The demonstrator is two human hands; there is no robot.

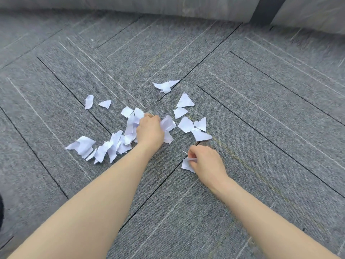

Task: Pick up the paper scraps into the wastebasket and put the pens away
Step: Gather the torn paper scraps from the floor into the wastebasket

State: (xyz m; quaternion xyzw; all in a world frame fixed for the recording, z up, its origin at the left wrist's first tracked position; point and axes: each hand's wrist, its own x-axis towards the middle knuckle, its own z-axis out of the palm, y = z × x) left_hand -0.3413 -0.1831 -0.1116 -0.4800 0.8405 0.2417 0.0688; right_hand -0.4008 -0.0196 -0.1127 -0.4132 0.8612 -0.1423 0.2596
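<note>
Several torn white paper scraps lie scattered on the grey carpet. My left hand (150,130) is down in the middle of the pile, its fingers curled round a bunch of crumpled scraps (167,126). My right hand (206,161) is nearer to me and pinches a single white scrap (186,164) against the floor. More scraps lie in a heap (104,148) to the left, a few (194,127) to the right and one pair (165,86) farther off. No wastebasket and no pens are in view.
The grey carpet tiles (261,128) with dark seams stretch all around. A pale wall base (168,6) and a dark vertical post (267,8) run along the far edge. Something black (1,212) shows at the left edge.
</note>
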